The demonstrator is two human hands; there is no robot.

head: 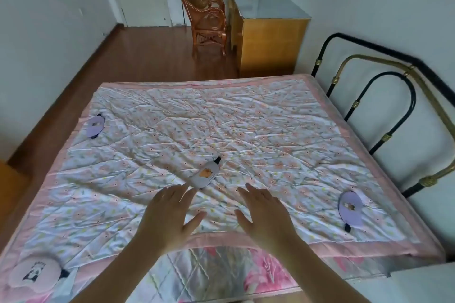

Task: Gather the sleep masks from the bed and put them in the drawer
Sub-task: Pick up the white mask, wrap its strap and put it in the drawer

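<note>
Reaching with left hand and right hand, both spread flat and empty, toward grey mask, nearest of four scattered across bed.

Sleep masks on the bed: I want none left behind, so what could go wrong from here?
1. The masks lie far apart. The purple mask at the far left edge and the pink mask in the near left corner are easy to overlook.
2. Both hands, left and right, are open near the grey mask; its dark strap could trail and snag.
3. The pink mask blends with the quilt.
</note>
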